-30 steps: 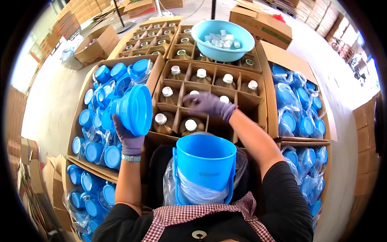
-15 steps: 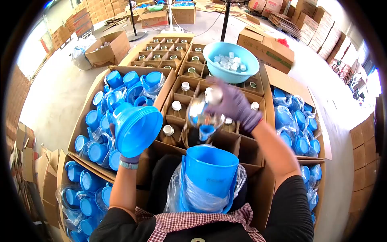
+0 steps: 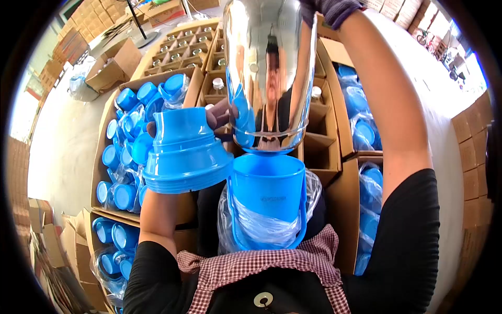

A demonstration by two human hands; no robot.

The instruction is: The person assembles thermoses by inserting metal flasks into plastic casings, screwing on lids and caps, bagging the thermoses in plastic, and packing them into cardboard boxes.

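Note:
My right hand, in a dark glove and partly cut off at the top, grips a mirror-like silver thermos liner near its upper end. Upright, the liner has its rounded bottom just over the mouth of a blue thermos casing. That casing stands in my lap, with a blue handle and clear plastic film around it. In my gloved left hand is a blue thermos shoulder piece, wide rim downward. The left fingers are close to the liner; I cannot tell whether they touch it.
Open cartons of blue plastic parts flank me left and right. Ahead, a divided carton holds capped liners. Another divided carton with several liners stands farther back. An open box sits on the floor at the left.
My right hand has lifted the liner out of the divided carton and brought it over the casing. My left hand has turned the shoulder piece rim-down and moved it nearer the casing.

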